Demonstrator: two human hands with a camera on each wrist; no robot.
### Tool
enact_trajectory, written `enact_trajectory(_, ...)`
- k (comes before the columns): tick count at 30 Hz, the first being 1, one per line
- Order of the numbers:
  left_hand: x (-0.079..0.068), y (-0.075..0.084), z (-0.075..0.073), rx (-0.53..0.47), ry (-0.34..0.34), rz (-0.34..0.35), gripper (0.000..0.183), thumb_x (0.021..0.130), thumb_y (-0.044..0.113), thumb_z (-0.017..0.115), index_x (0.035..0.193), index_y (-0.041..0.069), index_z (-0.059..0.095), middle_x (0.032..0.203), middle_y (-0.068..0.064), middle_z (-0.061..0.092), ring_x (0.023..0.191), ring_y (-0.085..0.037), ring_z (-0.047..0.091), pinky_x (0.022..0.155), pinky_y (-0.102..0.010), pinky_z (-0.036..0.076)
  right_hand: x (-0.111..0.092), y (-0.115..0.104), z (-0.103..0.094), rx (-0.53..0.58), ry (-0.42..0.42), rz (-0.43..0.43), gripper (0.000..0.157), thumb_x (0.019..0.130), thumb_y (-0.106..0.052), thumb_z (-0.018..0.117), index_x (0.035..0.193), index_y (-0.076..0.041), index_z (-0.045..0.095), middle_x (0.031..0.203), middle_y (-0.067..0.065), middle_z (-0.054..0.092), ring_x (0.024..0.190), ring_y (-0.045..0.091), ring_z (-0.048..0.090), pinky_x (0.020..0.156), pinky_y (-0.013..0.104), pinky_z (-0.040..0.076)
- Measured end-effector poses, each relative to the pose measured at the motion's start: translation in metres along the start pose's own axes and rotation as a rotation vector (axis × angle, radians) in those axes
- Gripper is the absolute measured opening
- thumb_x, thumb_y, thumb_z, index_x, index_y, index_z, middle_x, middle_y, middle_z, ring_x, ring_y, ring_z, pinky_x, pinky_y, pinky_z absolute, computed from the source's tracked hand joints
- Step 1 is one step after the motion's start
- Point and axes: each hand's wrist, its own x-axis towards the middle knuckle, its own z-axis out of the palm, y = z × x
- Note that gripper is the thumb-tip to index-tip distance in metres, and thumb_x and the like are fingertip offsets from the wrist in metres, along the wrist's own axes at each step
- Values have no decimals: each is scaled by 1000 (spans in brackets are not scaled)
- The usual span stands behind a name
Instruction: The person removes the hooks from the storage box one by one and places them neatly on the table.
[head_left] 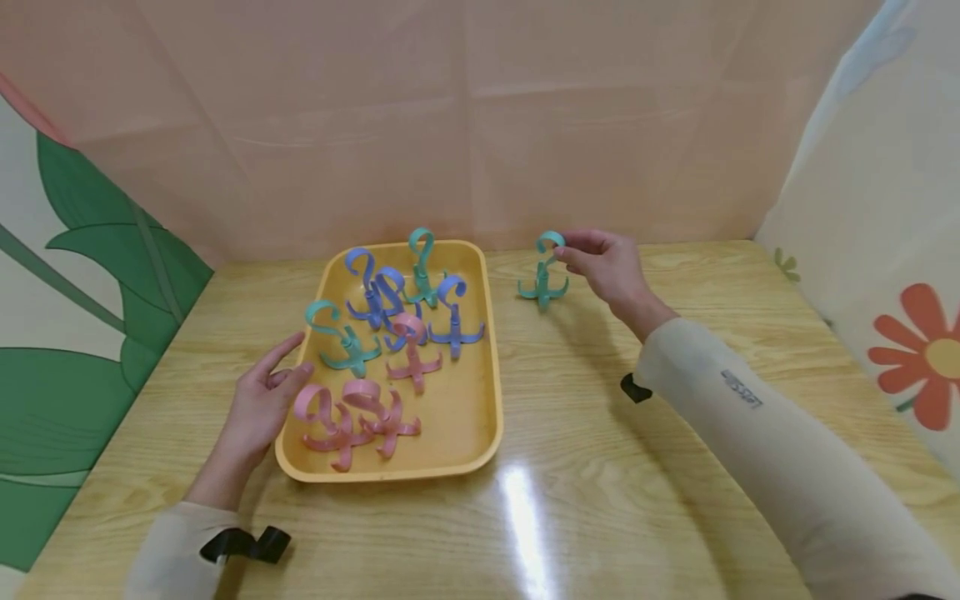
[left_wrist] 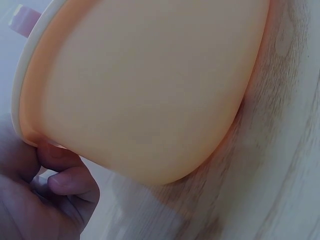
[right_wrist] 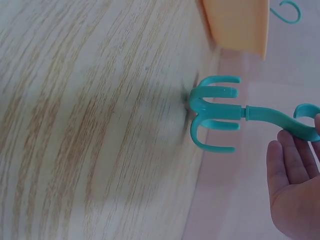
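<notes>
My right hand pinches the curved top of a teal four-pronged hanging hook, to the right of the tray. In the right wrist view the teal hook has its prongs near the tabletop; I cannot tell whether it touches. On the left side, my left hand grips the rim of a yellow tray. The left wrist view has curled fingers of the left hand at the rim, beside the tray's outer wall. Inside the tray are pink hooks, blue hooks and teal hooks.
The tray and both hands are over a light wooden table. A pinkish backdrop rises behind it. Patterned side panels stand at left and right, with green leaves and a red flower.
</notes>
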Motion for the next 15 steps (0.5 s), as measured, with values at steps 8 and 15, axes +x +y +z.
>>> enact_trajectory(8,0,1,0,-30,-9,6,62,105,28,56,160,16,30,82,2,69,74,-9,66,64,-24,56,4,4,-1,14,-13,23,34,95,-14,73,125,1,68,112,5,71,99,13,67,88,27,56)
enact_trajectory(15,0,-1,0,17,-8,21,62,105,33,57,159,18,32,87,-1,70,77,-11,68,65,-26,58,7,5,-2,49,-19,34,38,95,-16,73,129,0,66,123,12,67,102,14,66,88,26,56)
